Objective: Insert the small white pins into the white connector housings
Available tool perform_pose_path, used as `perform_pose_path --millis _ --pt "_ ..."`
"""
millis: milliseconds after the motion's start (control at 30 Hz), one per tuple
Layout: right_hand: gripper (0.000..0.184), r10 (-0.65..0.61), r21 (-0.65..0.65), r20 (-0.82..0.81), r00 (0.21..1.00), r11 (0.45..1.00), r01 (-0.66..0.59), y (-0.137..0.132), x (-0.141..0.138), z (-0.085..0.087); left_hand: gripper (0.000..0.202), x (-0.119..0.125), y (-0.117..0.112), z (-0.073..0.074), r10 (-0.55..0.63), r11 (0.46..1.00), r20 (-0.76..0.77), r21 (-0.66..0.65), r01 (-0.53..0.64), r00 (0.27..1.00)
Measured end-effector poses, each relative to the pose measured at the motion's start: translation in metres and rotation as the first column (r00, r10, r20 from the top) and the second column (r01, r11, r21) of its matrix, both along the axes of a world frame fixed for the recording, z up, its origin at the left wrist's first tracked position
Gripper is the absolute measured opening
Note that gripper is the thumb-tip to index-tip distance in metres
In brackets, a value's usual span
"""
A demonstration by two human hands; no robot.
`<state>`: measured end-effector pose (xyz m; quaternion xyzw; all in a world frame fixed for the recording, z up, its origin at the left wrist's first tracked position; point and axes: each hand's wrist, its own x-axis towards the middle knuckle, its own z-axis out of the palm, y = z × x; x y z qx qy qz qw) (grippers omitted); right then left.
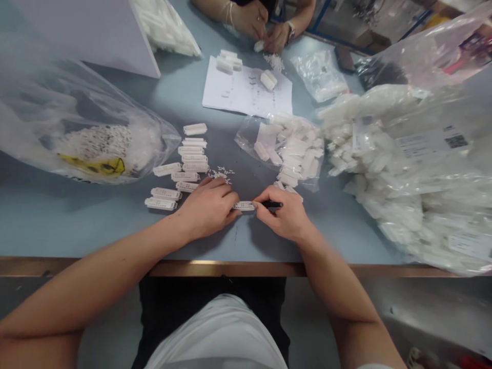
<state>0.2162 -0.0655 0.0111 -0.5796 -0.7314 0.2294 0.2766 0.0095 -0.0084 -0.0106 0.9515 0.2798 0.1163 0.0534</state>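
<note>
Wht pc (245, 206) in L hand (209, 205), R hand (283, 212) w/ tool (273, 204)

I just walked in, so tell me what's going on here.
The person's left hand holds the left end of a small oblong white plastic piece, while the right hand holds a slim black pen-like tool at the piece's right end. Similar white pieces lie to the left on the blue-grey table, with tiny white bits just beyond the left hand. Across the table, a co-worker's hands handle another small white piece.

text readable: none | bag label (426, 145): dark code square (455, 140), print illegible | sheet (240, 92): print illegible
</note>
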Motion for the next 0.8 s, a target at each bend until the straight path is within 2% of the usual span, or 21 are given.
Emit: perform_pose_path --millis 533,800 --pt "0.008 0.041 -0.025 0.071 0.997 0.999 -0.039 0.0025 -0.0041 -0.0003 0.026 0.0012 0.0000 0.0006 -0.006 1.000 -0.014 0.007 0.006 1.000" --pt "0.006 -0.076 -0.023 -0.043 0.996 0.997 0.075 -0.0001 0.0035 -0.0001 0.022 0.0007 -0.0004 0.0000 -0.009 1.000 -0.007 0.015 0.009 1.000"
